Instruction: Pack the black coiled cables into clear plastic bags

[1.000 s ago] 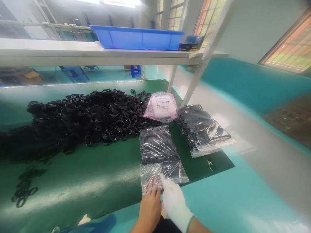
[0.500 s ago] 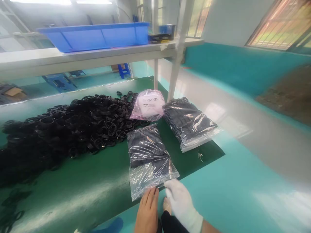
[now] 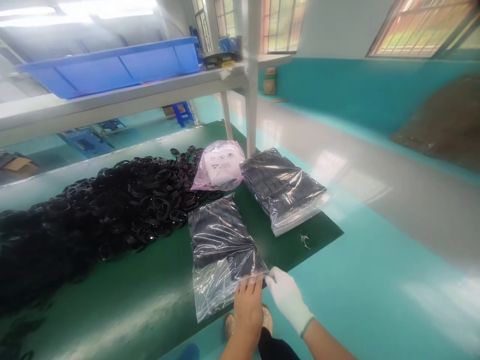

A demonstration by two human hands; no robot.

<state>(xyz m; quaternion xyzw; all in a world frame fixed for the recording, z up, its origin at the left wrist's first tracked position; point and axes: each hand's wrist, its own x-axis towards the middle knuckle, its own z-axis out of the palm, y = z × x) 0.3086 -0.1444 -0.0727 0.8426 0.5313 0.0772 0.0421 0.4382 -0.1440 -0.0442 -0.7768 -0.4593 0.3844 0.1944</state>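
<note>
A clear zip bag packed with rows of black looped bands lies on the green table, its unfilled mouth end toward me. My bare left hand grips the mouth edge near its right corner, fingers together on the film and thumb hidden. In a white glove, my right hand pinches that corner just beside it. A second filled bag of the same kind lies farther back on the right. To the left spreads a large heap of black bands.
Behind the bags sits a pink plastic bag with a white printed packet inside. A white shelf on posts crosses above the table, bearing a blue bin. Small pale scraps lie near the table's right corner.
My view has turned rightward. My left hand has shifted right along the bag's mouth, close to the gloved hand. The right hand stays at the right corner.
</note>
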